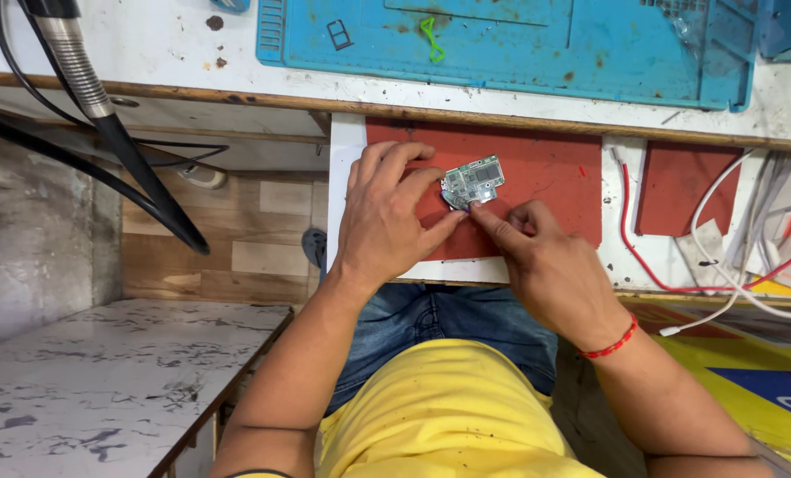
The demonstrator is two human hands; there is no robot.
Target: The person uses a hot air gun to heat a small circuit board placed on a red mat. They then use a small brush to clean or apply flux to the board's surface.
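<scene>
- Small green circuit board (473, 181) sits centre-frame, slightly above the middle, on a red mat (546, 190) that covers a pull-out white shelf (346, 142) under the counter (174, 53).
- Left hand (388, 217), centre of frame: fingers curled over the board's left edge, thumb stretched toward its lower corner; it pinches the board's left side, narrow grip.
- Right hand (546, 261), just right of centre: mostly closed, index finger extended w/ tip pressing the board's lower edge; not wrapped round anything. Red thread band on the wrist.
- Both hands nearly touch each other at the board.
- Top of frame: blue work mat (519, 44) on the counter, w/ a small green wire piece (430, 39) lying on it.
- Upper left: metal flexible hose (70, 62) & black cables (139, 177) hang down.
- Right side: red wire (627, 235) & white cables (723, 292) lie beside the red mat.
- Bottom: yellow shirt, blue jeans; marbled surface at lower left.
</scene>
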